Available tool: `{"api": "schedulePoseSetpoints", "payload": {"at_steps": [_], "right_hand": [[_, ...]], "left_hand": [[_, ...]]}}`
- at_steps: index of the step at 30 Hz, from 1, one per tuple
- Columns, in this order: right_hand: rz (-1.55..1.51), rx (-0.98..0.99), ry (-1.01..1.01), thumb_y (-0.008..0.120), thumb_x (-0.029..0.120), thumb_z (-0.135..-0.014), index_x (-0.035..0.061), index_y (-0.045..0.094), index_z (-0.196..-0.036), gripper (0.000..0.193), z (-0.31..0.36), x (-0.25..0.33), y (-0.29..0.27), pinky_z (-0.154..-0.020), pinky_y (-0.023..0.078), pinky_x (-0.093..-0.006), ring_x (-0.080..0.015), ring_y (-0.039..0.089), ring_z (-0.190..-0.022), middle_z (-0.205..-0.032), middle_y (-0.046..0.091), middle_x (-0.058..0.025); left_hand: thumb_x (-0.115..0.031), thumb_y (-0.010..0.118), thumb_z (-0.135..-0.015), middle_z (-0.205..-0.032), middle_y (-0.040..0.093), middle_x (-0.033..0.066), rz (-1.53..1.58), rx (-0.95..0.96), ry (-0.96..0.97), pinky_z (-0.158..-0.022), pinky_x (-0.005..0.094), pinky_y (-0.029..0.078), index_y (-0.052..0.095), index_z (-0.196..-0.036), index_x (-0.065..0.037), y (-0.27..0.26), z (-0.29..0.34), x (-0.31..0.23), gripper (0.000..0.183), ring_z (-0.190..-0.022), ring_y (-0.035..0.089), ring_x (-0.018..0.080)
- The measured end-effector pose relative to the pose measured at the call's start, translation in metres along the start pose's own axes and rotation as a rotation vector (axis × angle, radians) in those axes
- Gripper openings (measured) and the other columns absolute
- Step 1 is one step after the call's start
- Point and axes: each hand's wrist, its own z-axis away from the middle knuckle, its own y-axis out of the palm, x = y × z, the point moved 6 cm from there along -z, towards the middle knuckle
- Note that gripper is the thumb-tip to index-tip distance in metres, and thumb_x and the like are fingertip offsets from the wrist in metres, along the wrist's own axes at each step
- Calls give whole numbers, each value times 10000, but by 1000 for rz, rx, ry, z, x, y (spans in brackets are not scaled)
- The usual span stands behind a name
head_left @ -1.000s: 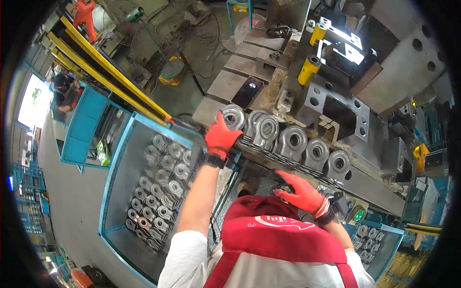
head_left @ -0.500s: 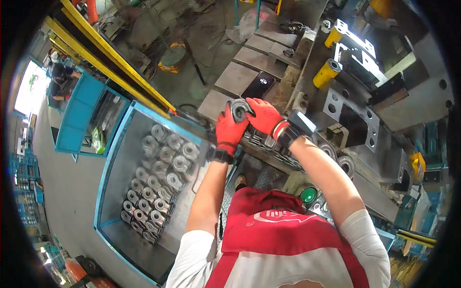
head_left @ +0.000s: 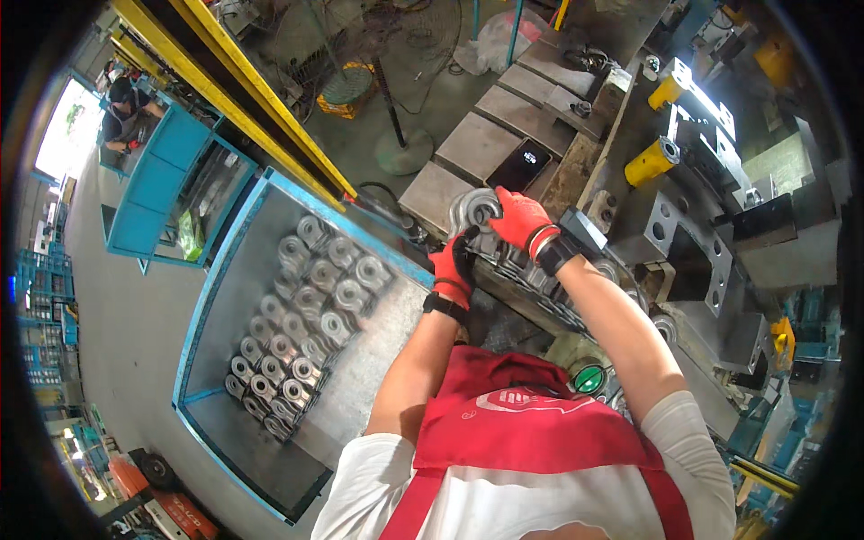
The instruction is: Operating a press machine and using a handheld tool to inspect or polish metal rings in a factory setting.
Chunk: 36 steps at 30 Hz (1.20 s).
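My right hand [head_left: 522, 219], in a red glove, is closed on the edge of a grey metal part with a round ringed end [head_left: 484, 207]. A similar curved metal shape shows just left of it, partly overlapped. My left hand [head_left: 454, 270], gloved in red with a dark palm, is turned palm inward below, its fingers curled against the lower end of the metal part. Some of its fingers are hidden. Both hands are over the near edge of a steel bench [head_left: 443, 195]. More metal parts [head_left: 540, 281] lie along that edge beneath my right forearm.
At the left stands a blue-rimmed bin [head_left: 209, 310] with rows of stacked ringed parts [head_left: 310, 301]. A phone [head_left: 519, 168] lies on the bench. Machine tooling with yellow cylinders [head_left: 652, 160] stands at right, a green button [head_left: 589, 379] nearer me. Yellow posts [head_left: 261, 94] rise behind the bin.
My hands have moved slightly right in the view with the metal part. My left hand has dropped lower and turned its palm inward; my right hand stays on the ringed end.
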Motion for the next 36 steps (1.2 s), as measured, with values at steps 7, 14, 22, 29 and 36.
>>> {"api": "schedulePoseSetpoints", "payload": {"at_steps": [7, 14, 22, 29, 36], "right_hand": [[228, 119, 51, 596, 351, -711, 46, 463, -1093, 507, 16, 42, 12, -904, 328, -473, -295, 546, -944, -982, 574, -150], [129, -56, -1, 625, 369, -675, 80, 463, -1135, 567, 28, 35, 12, -933, 285, -496, -291, 505, -1010, -1047, 548, -127], [-274, -125, -289, 601, 207, -767, 40, 434, -1203, 496, 100, 107, -41, -958, 294, -426, -323, 442, -1092, -1158, 486, -163], [-640, -19, -232, 602, 79, -755, 7, 519, -1103, 365, 166, 112, -49, -872, 385, -349, -303, 510, -1001, -1063, 543, -166], [-564, 200, -464, 613, 168, -753, 40, 504, -1125, 408, 198, 143, 11, -871, 385, -370, -313, 494, -1013, -1079, 536, -156]], "left_hand": [[-248, 420, -849, -1049, 560, 71, 117, 170, 21, -763, 319, 451, 520, -1088, -57, -44, -5, 43, 322, -916, 539, 204], [-164, 372, -871, -1029, 576, 70, 250, 130, -97, -831, 286, 419, 554, -1073, -5, -7, 17, 28, 315, -903, 545, 164], [-141, 550, -804, -850, 613, 58, 419, 181, -30, -696, 284, 488, 591, -936, -22, -53, 30, 21, 183, -742, 591, 151], [-125, 527, -822, -992, 595, 59, 293, 223, 56, -815, 272, 444, 561, -1017, -12, -84, 130, -1, 228, -921, 559, 130], [-99, 466, -822, -999, 593, 95, -100, -74, 348, -795, 279, 453, 536, -1041, 6, -195, 209, 38, 252, -891, 573, 178]]}}
